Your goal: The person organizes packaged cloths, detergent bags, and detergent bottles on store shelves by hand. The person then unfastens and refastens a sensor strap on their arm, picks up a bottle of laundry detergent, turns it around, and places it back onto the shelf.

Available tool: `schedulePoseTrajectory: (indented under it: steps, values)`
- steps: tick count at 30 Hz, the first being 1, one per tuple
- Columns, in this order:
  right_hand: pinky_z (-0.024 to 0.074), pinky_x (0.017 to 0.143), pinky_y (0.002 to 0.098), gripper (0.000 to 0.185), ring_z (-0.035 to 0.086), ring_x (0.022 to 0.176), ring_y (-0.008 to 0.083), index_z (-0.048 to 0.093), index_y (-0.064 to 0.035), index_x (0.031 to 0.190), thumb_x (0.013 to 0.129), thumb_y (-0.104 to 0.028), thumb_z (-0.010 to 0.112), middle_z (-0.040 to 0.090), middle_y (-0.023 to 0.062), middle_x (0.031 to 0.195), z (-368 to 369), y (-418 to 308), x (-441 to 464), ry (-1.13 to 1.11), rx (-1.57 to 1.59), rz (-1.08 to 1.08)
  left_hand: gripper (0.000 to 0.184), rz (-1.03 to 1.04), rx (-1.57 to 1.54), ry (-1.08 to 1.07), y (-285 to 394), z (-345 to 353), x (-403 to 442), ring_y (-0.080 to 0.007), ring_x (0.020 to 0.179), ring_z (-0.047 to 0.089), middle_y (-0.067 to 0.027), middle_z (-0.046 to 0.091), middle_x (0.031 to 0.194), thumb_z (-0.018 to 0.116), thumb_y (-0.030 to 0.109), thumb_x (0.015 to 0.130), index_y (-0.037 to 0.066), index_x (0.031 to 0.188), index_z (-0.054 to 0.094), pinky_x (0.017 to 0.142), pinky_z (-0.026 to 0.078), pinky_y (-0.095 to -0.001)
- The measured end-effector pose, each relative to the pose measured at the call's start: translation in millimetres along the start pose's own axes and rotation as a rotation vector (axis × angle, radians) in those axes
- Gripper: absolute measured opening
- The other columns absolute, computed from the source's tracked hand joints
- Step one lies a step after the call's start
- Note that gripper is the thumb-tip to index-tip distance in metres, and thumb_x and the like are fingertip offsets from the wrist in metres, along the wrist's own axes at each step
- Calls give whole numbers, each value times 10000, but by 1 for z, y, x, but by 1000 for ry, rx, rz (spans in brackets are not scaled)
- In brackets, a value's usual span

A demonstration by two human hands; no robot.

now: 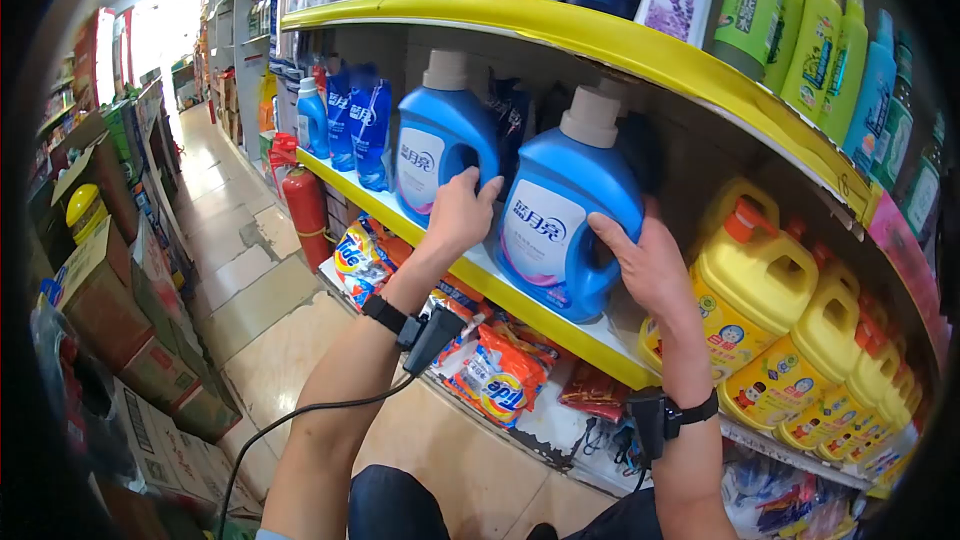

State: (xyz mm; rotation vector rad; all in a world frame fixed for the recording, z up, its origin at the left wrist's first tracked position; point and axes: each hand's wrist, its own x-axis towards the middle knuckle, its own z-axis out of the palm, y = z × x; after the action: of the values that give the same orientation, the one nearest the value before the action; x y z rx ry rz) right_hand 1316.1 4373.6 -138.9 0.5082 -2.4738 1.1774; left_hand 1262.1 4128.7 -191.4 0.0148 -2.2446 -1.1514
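Two large blue laundry detergent bottles with beige caps stand upright on the middle shelf. My left hand (465, 210) is at the lower right side of the left detergent bottle (420, 155), its fingers bent against the handle. My right hand (650, 260) grips the right detergent bottle (545, 230) from its right side. The thumb lies across the front by the handle, and the other fingers are hidden behind. Both bottles have their labels facing out. Each wrist wears a black strap with a small device.
Blue refill pouches (358, 130) stand left of the bottles, yellow jugs (755, 270) to the right. Orange Tide bags (500, 370) lie below. A yellow-edged shelf (560, 22) with toiletries overhangs. A red fire extinguisher (305, 215) and cardboard boxes (120, 310) flank the aisle.
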Motion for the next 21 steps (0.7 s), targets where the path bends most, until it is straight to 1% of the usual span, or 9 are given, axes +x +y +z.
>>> schedulePoseTrajectory:
  steps: [2,3,5,9,11,13,14,17,21]
  values:
    - [493,907,365,667,643,1003,267,485,27,1289,912,-490,674,654,194,1088,1,1,1,-4,27,-11,342,49,-35,49,3,0,-9,-510,887,624,-329,650,880,622,269,938,-71,897,639,783,505,-503]
    - [495,899,363,672,645,992,268,485,25,1291,910,-496,674,654,193,1083,1,2,1,1,51,-16,348,57,-23,77,1,4,-10,-503,872,624,-317,652,869,622,285,935,-58,877,638,781,502,-512]
    - [498,894,358,669,646,982,264,488,22,1292,909,-493,678,656,184,1076,4,8,4,17,45,-16,371,65,-12,170,5,14,-14,-466,788,637,-287,630,779,625,285,942,-65,824,606,671,476,-476]
    - [519,833,349,654,655,898,225,499,14,1289,902,-475,696,662,161,1044,0,2,1,8,56,-13,375,-15,90,202,18,14,-20,-465,812,645,-277,648,806,621,327,934,-34,834,630,700,488,-504]
    - [528,798,344,646,657,854,207,501,14,1288,901,-463,702,664,154,1022,-2,-1,0,-38,114,21,356,-84,177,181,24,11,-22,-462,861,666,-273,687,876,628,354,925,5,940,698,780,522,-517]
    - [538,696,350,643,685,735,227,514,14,1243,876,-472,719,689,164,915,-2,0,-1,-35,140,-7,361,-73,166,213,20,18,-19,-461,845,660,-259,683,851,626,367,921,12,893,684,755,512,-528]
    - [527,662,334,609,665,697,204,523,11,1221,879,-449,725,685,141,898,-1,0,-1,-26,149,-15,371,-57,150,247,19,20,-18,-460,829,654,-246,678,826,624,379,916,18,846,671,730,501,-539]
    - [520,649,327,599,645,673,189,526,4,1218,876,-442,733,676,124,881,2,2,-1,-18,191,-36,369,-68,133,243,17,20,-18,-461,822,657,-240,682,819,625,380,917,23,841,673,728,508,-535]
    - [511,647,315,541,613,683,162,527,-6,1217,895,-391,729,657,92,870,1,0,-2,-29,214,-18,369,-56,52,279,12,23,-20,-454,836,666,-234,697,885,645,392,903,34,952,720,719,523,-509]
